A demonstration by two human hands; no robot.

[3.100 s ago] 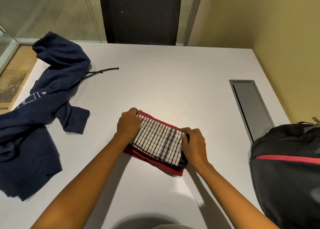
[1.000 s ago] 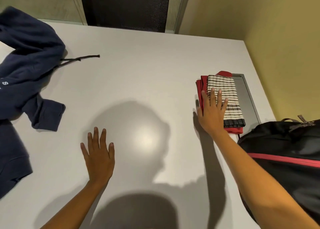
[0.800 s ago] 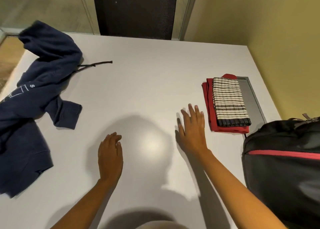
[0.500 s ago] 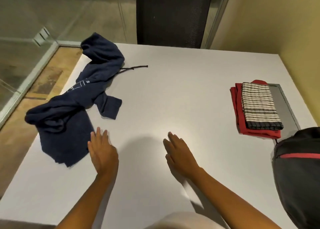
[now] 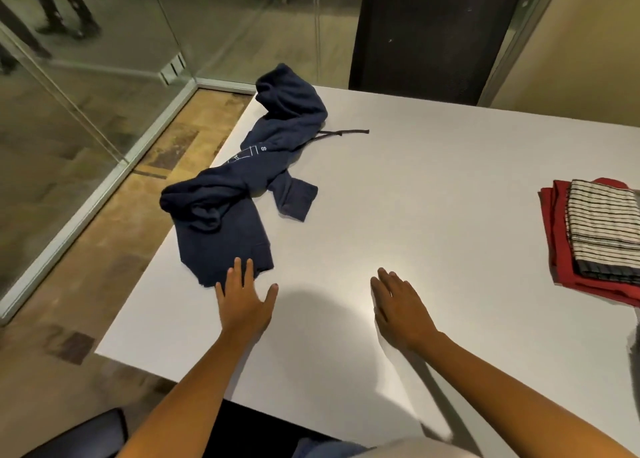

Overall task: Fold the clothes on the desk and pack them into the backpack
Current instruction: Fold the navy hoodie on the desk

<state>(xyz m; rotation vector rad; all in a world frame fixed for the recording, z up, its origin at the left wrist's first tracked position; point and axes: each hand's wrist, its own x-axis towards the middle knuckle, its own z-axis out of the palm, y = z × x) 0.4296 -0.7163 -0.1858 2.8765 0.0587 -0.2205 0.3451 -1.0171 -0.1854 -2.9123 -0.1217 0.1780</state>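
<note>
A crumpled hoodie (image 5: 242,187) lay along the white table's (image 5: 433,180) left edge. The left hand (image 5: 244,302), fingers straight, seemed to touch its hem. The right hand (image 5: 401,305) rested flat and empty. Folded clothes (image 5: 602,236) sat far right. Glass walls (image 5: 104,59) stood left.

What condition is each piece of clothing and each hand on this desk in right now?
Navy blue hoodie: unfolded, crumpled, drawstring trailing.
Red garment: folded flat.
Black-and-white striped cloth: folded, lying on the red garment.
Left hand: open, fingertips at the hoodie's hem.
Right hand: open, over the white desk.
</note>
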